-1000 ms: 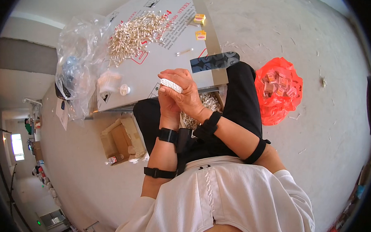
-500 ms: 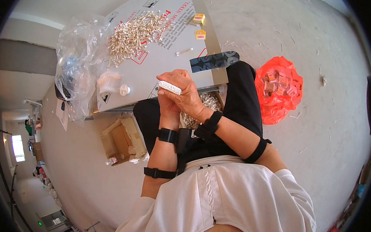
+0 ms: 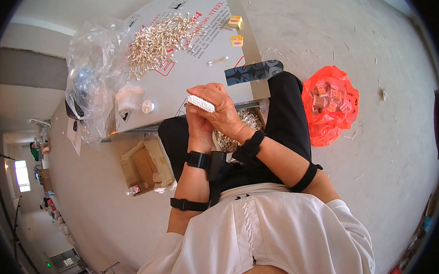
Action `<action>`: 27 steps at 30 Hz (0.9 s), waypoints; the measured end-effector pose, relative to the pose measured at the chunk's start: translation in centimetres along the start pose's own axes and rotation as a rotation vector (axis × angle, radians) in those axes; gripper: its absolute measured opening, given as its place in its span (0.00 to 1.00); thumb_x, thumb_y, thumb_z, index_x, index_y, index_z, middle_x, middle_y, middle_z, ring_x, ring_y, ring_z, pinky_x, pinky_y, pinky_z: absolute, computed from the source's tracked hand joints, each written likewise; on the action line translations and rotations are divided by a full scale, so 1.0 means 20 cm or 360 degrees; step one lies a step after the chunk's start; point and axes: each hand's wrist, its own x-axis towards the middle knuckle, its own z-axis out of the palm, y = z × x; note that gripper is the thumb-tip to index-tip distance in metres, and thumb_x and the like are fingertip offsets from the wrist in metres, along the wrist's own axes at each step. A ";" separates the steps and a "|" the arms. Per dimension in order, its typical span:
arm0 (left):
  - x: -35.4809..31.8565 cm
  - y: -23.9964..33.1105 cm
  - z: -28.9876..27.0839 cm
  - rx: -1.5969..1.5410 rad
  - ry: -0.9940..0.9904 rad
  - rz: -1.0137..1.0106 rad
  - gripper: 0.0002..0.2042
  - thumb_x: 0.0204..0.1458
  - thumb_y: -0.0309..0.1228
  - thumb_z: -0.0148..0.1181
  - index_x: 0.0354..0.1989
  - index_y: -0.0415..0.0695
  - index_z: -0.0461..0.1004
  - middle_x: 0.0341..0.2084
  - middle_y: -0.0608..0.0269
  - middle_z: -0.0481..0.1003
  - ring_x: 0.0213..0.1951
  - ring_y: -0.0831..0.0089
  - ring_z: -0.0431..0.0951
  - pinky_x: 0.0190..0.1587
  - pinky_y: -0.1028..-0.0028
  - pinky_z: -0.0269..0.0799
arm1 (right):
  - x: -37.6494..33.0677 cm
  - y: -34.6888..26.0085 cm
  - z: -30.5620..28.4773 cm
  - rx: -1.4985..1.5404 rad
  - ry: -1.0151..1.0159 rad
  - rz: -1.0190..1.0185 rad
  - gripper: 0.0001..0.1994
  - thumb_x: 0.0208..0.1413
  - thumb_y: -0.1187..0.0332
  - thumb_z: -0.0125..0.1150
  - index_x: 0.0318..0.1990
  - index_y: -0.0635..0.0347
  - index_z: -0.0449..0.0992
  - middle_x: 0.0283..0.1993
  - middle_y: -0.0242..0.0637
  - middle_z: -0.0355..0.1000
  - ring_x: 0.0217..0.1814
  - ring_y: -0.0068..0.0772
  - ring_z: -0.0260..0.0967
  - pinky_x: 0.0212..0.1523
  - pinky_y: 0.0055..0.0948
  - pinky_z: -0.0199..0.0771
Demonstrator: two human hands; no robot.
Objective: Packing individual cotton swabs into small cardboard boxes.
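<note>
Both hands meet in front of the person's chest, above the lap: the right hand wraps over the left hand, and together they close around a small white rectangular block of tightly packed little pieces, which sticks out at the top of the clasp, tilted, its ribbed face toward the camera. Which fingers press on it cannot be told, since the right hand covers most of the left. The block sits just in front of the near edge of a grey sheet-metal board with red and black print that serves as a work surface. On that board lies a loose heap of small pale metal pieces, two small yellow boxes near its far right side, and a crumpled clear plastic bag draped over its left side. Under the hands, between the knees, a container of similar silvery pieces shows partly. On the concrete floor to the right lies a red plastic bag holding small boxes; to the left stands an open brown cardboard box.
</note>
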 end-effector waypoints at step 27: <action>-0.03 -0.01 -0.04 0.0105 -0.0102 0.0156 0.12 0.60 0.31 0.51 0.49 0.41 0.68 0.44 0.63 0.71 0.46 0.72 0.73 0.51 0.73 0.70 | -0.02 0.00 -0.02 -0.0063 -0.0033 0.0007 0.21 0.48 0.68 0.69 0.52 0.53 0.76 0.51 0.37 0.73 0.56 0.41 0.64 0.59 0.36 0.64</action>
